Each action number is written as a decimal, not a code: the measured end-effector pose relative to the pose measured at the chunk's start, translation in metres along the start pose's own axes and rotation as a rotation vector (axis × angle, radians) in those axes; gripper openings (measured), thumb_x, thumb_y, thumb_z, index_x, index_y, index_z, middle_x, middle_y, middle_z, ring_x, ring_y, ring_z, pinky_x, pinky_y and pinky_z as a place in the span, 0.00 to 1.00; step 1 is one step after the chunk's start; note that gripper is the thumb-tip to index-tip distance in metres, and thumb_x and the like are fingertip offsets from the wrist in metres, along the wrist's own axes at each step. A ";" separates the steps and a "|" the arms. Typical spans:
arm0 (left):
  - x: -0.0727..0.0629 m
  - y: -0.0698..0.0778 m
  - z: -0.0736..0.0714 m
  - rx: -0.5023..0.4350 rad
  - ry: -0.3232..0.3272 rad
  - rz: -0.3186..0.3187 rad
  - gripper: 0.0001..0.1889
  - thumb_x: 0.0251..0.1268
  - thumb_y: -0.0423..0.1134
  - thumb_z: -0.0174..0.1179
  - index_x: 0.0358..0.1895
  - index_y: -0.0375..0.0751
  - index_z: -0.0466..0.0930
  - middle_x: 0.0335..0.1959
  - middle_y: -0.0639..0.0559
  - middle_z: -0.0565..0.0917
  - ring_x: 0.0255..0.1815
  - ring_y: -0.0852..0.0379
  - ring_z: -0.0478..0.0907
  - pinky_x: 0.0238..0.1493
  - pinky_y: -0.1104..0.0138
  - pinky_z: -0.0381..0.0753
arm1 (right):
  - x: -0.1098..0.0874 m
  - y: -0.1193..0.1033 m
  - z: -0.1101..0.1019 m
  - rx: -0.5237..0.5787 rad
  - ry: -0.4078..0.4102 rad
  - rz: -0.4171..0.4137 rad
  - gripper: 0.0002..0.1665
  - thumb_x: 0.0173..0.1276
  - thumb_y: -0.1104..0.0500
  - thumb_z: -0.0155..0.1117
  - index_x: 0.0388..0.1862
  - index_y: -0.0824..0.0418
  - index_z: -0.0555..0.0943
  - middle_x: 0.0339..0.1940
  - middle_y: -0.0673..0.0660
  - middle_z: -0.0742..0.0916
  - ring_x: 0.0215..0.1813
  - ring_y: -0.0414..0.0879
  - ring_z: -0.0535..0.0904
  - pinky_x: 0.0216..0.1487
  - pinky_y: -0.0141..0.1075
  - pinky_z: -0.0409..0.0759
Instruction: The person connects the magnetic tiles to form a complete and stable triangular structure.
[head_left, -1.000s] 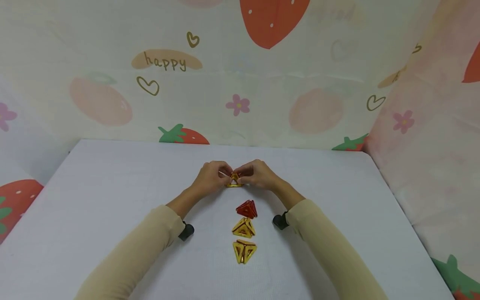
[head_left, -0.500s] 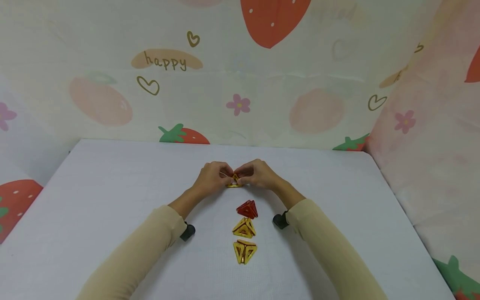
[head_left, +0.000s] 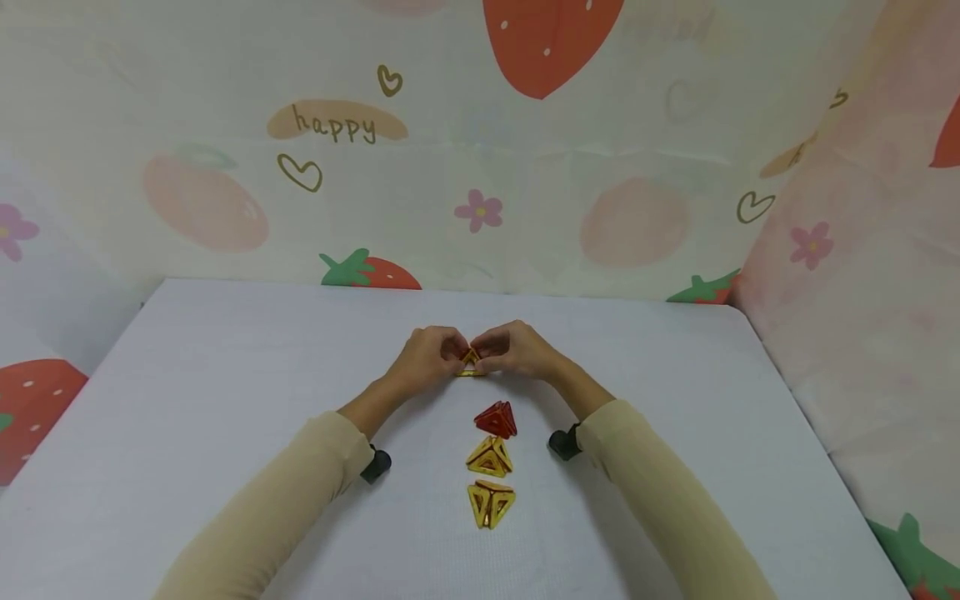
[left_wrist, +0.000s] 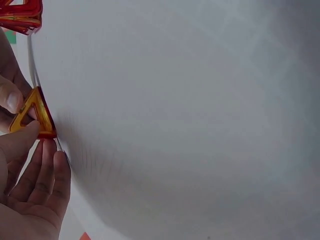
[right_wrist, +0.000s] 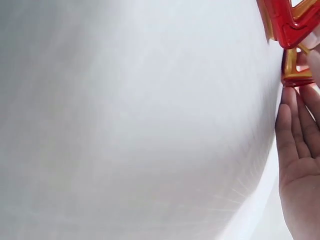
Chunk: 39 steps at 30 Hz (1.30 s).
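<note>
At the far middle of the table, both hands meet over a yellow triangular magnetic-tile piece. The left hand pinches its left side between thumb and fingers, and the right hand pinches its right side. In the left wrist view the piece looks orange with red lower and side edges, a triangular opening in its face. Fingertips hide much of it. The right wrist view catches only a corner of the piece, above the right hand's extended lower fingers.
Nearer the body, a red tile pyramid, a yellow pyramid and another yellow one stand in a line between the forearms. The white table ends at a printed cloth backdrop.
Both hands keep nearly the same place and grip. Small finger movements show at the yellow piece, and its opening is seen less fully between the fingers. The three pyramids stay put.
</note>
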<state>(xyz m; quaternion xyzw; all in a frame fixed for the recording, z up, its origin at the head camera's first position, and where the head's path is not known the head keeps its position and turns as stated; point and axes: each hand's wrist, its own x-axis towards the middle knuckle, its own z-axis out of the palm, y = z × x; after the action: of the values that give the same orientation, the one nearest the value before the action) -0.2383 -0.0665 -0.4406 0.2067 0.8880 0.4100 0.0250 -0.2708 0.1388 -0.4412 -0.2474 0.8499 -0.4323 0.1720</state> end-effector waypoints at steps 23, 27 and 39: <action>0.001 0.000 -0.003 0.035 -0.016 -0.036 0.08 0.65 0.26 0.62 0.45 0.35 0.86 0.42 0.45 0.87 0.44 0.50 0.83 0.51 0.57 0.81 | -0.002 -0.002 0.000 -0.050 0.077 -0.094 0.16 0.65 0.71 0.65 0.52 0.70 0.84 0.50 0.63 0.87 0.53 0.52 0.82 0.58 0.43 0.79; 0.003 -0.001 -0.002 0.052 0.001 -0.007 0.08 0.65 0.26 0.61 0.44 0.35 0.86 0.42 0.45 0.87 0.44 0.50 0.83 0.51 0.56 0.80 | -0.002 -0.005 0.002 -0.063 0.062 -0.098 0.16 0.65 0.71 0.66 0.53 0.69 0.84 0.50 0.62 0.87 0.54 0.52 0.83 0.58 0.42 0.79; -0.001 -0.002 -0.001 0.043 -0.009 -0.014 0.13 0.60 0.27 0.64 0.48 0.29 0.84 0.45 0.40 0.86 0.45 0.49 0.83 0.50 0.58 0.82 | -0.004 -0.007 0.005 -0.112 0.035 -0.017 0.14 0.66 0.68 0.67 0.51 0.65 0.85 0.47 0.56 0.88 0.47 0.46 0.83 0.52 0.37 0.81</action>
<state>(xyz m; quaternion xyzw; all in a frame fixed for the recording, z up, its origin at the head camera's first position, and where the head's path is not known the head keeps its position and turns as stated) -0.2385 -0.0688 -0.4415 0.2030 0.8978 0.3898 0.0275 -0.2627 0.1343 -0.4385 -0.2562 0.8735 -0.3897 0.1394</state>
